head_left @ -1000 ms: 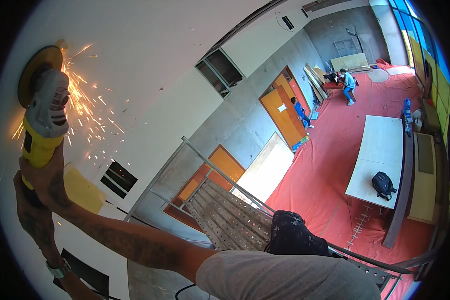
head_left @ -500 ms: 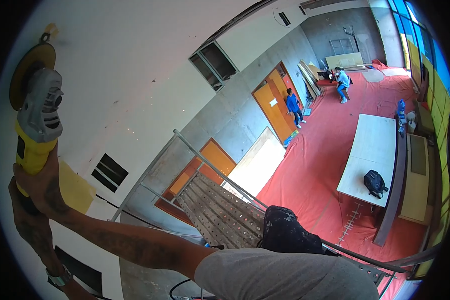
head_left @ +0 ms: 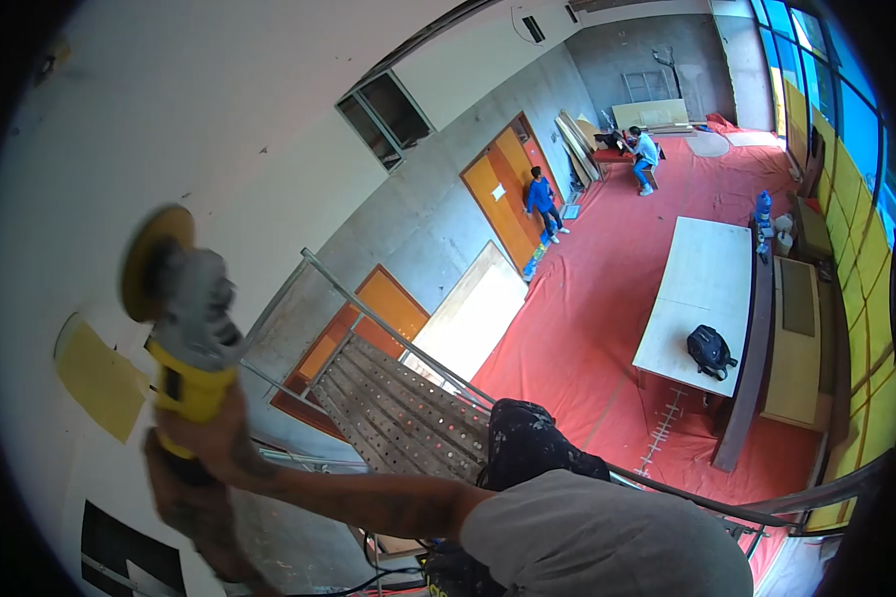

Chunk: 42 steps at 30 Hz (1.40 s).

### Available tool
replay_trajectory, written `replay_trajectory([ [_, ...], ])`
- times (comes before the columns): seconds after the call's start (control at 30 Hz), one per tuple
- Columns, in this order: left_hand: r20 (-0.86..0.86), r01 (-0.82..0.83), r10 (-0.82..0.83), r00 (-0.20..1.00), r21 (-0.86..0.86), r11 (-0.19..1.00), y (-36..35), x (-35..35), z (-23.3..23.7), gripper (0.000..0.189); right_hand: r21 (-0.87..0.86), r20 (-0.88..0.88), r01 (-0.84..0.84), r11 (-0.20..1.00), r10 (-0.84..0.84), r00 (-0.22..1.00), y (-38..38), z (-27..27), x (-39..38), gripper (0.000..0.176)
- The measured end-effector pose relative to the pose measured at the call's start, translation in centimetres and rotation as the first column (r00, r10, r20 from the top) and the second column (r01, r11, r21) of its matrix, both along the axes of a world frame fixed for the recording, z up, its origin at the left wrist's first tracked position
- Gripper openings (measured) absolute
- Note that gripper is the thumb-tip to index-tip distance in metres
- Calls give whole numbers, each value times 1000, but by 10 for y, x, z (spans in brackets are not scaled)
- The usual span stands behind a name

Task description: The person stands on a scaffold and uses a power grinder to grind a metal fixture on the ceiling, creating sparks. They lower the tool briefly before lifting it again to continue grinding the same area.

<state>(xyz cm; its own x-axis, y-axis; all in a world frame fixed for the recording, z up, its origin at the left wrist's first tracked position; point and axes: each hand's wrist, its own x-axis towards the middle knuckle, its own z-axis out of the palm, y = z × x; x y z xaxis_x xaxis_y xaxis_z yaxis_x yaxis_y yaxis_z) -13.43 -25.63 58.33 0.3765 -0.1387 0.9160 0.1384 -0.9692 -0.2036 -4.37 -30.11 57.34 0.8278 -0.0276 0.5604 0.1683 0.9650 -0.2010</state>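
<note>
A yellow and grey angle grinder (head_left: 194, 338) with a round yellowish-brown disc (head_left: 157, 264) is held up at left, slightly blurred. My right hand (head_left: 212, 430) wraps around its yellow body, the tattooed arm reaching from a grey sleeve. Lower down, my left hand (head_left: 184, 493) is closed around the dark rear end of the grinder; part of it is blurred. The disc appears apart from the white ceiling-like surface (head_left: 239, 129) behind it. A small metal fitting (head_left: 48, 65) shows dimly on that surface at upper left.
A perforated scaffold platform (head_left: 398, 408) with metal rails (head_left: 398, 328) lies beside my knee (head_left: 538, 443). Far below, red sheeting (head_left: 567, 318) covers the floor. A backpack (head_left: 711, 351) rests on a long white table (head_left: 697, 289). Two people (head_left: 543, 204) are in the distance. Black cables (head_left: 378, 572) hang below my arm.
Both hands have brought the grinder right and down, away from the fitting on the white surface. Small orange specks seen earlier are gone. My view has shifted slightly.
</note>
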Motion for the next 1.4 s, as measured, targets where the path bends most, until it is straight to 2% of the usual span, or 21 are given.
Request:
replay_trajectory([
  [0.03,-23,-67,66,998,-46,997,-1,7,-29,69,-43,-27,-21,999,20,999,-4,-30,7,67],
  [0.07,-91,-84,73,993,-129,988,-3,11,-55,66,-82,-55,-43,996,39,998,-6,-57,16,66],
  [0.1,-125,-79,62,990,-140,987,-2,19,-82,64,-121,-134,-27,992,11,991,-6,-83,21,61],
  [0.13,73,-72,60,996,177,982,7,29,-117,57,-163,-207,-15,986,-19,978,-6,-107,27,56],
  [0.17,-116,-96,76,990,-172,980,-25,27,-129,55,-147,-243,-74,986,37,969,-14,-130,31,52],
  [0.2,-115,-97,76,990,-186,978,-29,31,-152,55,-128,-282,-134,983,93,955,-20,-153,35,48],
  [0.27,-218,-180,114,969,-316,932,-45,32,-187,52,-112,-403,-206,972,145,904,-25,-192,38,41],
  [0.37,-359,-283,135,924,-403,870,-54,33,-234,49,-101,-543,-324,941,221,810,-35,-247,39,41],
  [0.47,-498,-344,104,861,-418,841,-65,27,-261,46,-214,-656,-299,930,90,749,-40,-289,36,42],
  [0.57,-524,-354,101,846,-410,840,-70,24,-291,44,-204,-737,-359,911,98,668,-45,-325,31,42],
  [0.67,-599,-414,71,797,-459,786,-69,19,-319,46,-283,-752,-442,851,89,653,-52,-355,31,40],
  [0.77,-648,-443,25,761,-491,750,-69,18,-334,51,-446,-752,-406,798,-88,653,-45,-379,29,44],
  [0.87,-641,-438,4,768,-521,733,-63,17,-353,54,-335,-776,-515,789,78,626,-53,-384,30,48],
  [1.0,-657,-476,-1,754,-547,689,-65,19,-348,54,-357,-763,-478,803,44,645,-42,-392,29,46],
  [1.2,-552,-371,7,834,-550,748,-56,14,-357,57,-432,-745,-465,773,-15,667,-31,-395,28,46],
  [1.3,-476,-306,28,879,-518,799,-53,13,-367,67,-441,-724,-440,782,-21,689,-33,-392,26,48],
  [1.4,-580,-432,32,814,-567,701,-58,15,-358,70,-464,-728,-466,753,-24,685,-31,-398,27,53],
])
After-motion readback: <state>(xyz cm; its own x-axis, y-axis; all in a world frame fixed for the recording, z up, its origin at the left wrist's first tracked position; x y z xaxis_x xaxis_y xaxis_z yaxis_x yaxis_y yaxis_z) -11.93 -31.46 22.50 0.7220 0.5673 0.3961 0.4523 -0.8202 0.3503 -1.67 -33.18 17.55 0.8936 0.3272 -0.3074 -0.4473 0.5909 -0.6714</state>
